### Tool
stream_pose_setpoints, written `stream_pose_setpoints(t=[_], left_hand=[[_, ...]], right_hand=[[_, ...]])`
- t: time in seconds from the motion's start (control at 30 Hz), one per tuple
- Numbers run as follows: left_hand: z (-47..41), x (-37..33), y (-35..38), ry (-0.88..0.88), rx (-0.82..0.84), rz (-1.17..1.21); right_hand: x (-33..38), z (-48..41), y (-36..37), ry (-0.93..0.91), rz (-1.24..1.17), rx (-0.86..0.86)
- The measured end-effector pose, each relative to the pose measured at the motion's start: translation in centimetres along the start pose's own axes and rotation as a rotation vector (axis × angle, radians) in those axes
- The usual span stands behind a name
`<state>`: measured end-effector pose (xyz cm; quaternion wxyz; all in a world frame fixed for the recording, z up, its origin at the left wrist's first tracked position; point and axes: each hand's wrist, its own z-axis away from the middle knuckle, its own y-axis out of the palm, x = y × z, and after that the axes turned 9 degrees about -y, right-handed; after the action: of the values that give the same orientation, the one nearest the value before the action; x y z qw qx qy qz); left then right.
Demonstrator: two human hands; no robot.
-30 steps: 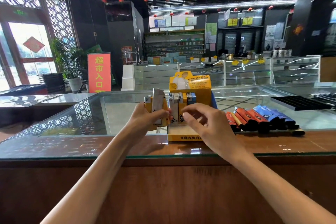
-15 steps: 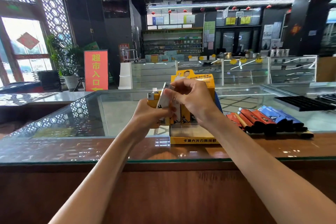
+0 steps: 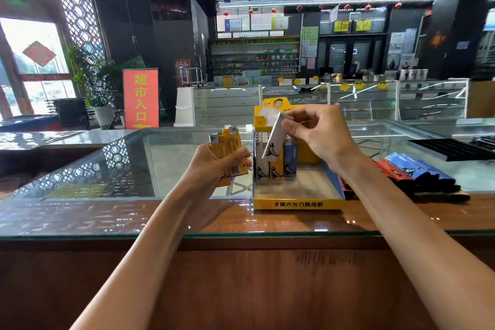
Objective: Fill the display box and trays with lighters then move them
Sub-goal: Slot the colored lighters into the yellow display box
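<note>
Nearest, on the worktop (image 3: 107, 217), sits the yellow box (image 3: 297, 203), a row (image 3: 276, 170) of lighters standing at its back. The left hand (image 3: 214, 166) grips a yellow bunch (image 3: 227, 142) beside it; the right hand (image 3: 321, 139) pinches a tilted white lighter (image 3: 273, 143) over the row. Farther right lie loose lighters (image 3: 412, 171), then a black tray (image 3: 450, 149).

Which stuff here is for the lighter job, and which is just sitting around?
For the job: white lighter in the right hand, yellow lighters in the left hand, display box, red and blue lighters, black tray.
Just there: red sign, potted plant.
</note>
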<state>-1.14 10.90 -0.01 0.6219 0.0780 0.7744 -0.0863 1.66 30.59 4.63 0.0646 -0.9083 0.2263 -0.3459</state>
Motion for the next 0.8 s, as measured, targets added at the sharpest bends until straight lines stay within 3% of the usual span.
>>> stream_pose_setpoints(t=[0.17,0.5,0.8], left_hand=[[0.1,0.1,-0.4,-0.03,0.042,0.081],[0.2,0.1,-0.5,-0.052,0.058,0.148],[0.8,-0.2,-0.4,0.019,0.075,0.076]], right_hand=[[-0.1,1.1,1.3,-0.152,0.265,0.054],[-0.2,2.5,3.5,-0.286,0.355,0.099],[-0.7,3.6,3.8,-0.133,0.286,-0.071]])
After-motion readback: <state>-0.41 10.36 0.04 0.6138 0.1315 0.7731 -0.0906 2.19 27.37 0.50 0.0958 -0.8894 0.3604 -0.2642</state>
